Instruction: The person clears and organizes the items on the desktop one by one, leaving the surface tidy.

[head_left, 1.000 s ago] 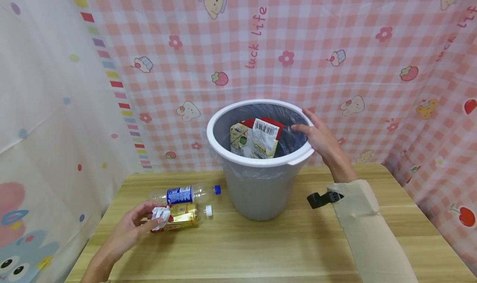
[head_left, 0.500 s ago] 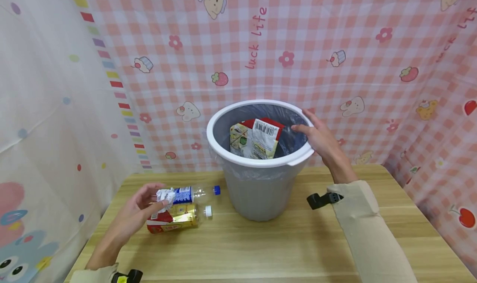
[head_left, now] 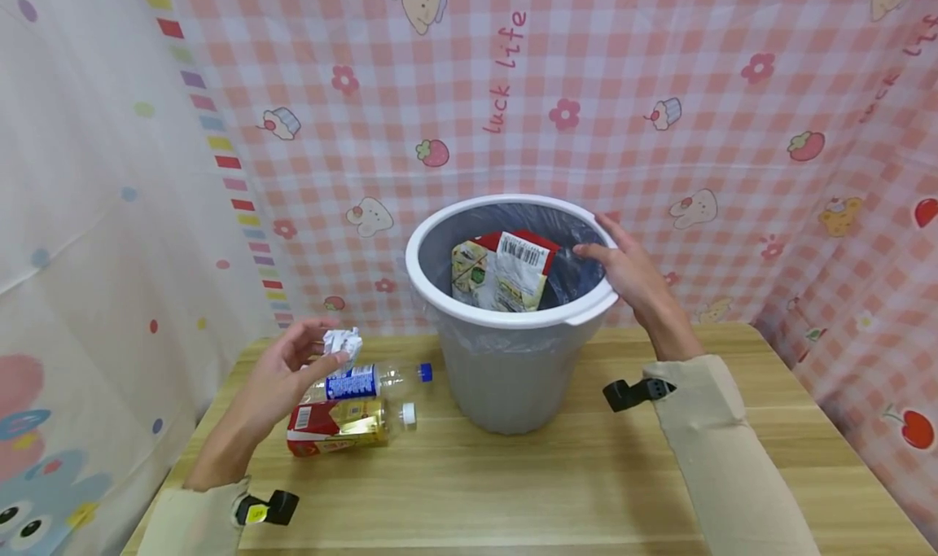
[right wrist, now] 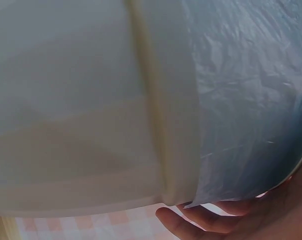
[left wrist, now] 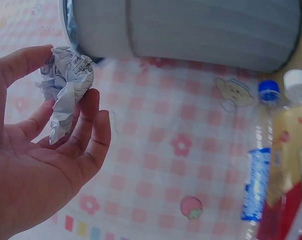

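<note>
A crumpled ball of printed white paper (left wrist: 68, 82) is pinched between the thumb and curled fingers of my left hand (head_left: 282, 373). In the head view, this hand is above the two bottles at the left, apart from the bin. A grey trash bin (head_left: 513, 377) with a white rim and a clear liner stands mid-table. My right hand (head_left: 641, 275) grips the bin's right rim, thumb inside over the liner and fingers outside, as the right wrist view (right wrist: 206, 222) also partly shows. Inside the bin lies a red and yellow food package (head_left: 506, 271) with a barcode.
A clear bottle with a blue cap and label (head_left: 352, 383) lies on its side left of the bin. In front of it lies a red and gold bottle with a white cap (head_left: 337, 427). The wooden table (head_left: 498, 491) meets a checked cloth backdrop (head_left: 330, 173).
My left hand has risen with the paper ball, moving away from me and slightly right, from over the red and gold bottle. My right hand and the bin have stayed put.
</note>
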{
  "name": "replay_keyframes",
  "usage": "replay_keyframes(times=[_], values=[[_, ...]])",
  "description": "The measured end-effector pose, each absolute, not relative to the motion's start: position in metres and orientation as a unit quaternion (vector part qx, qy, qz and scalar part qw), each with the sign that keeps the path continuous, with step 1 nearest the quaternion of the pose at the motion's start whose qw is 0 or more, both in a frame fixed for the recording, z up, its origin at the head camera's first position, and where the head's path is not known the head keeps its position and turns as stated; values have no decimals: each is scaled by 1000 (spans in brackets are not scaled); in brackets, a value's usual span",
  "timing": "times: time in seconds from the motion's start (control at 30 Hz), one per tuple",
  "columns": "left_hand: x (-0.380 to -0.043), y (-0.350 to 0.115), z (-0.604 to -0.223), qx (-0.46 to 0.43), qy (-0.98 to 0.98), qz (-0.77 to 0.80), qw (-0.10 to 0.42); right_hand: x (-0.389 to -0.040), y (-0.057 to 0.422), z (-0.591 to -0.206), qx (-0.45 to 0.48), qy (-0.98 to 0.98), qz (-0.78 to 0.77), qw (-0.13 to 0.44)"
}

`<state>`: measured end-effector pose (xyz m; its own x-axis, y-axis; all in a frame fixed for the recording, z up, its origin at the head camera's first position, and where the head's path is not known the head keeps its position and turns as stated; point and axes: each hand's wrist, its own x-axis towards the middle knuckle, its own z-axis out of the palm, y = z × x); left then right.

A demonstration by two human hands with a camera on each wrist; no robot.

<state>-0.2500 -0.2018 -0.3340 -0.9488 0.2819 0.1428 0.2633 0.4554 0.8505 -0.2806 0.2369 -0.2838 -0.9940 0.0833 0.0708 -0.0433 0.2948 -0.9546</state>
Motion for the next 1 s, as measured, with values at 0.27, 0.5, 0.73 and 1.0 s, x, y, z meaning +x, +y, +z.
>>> replay_keyframes(times=[0.27,0.5,0.73,1.0], values=[[-257,-184,-314,178,842,510,4,-280,236,-284,-15,-805,591,55],[-261,-168,-297,178,835,520,-4,-280,236,-284,-16,-807,587,60],[-265,-154,-281,178,824,538,-6,-280,235,-285,-14,-806,589,60],[-272,-137,-268,193,807,558,-9,-281,235,-284,-17,-807,587,62]])
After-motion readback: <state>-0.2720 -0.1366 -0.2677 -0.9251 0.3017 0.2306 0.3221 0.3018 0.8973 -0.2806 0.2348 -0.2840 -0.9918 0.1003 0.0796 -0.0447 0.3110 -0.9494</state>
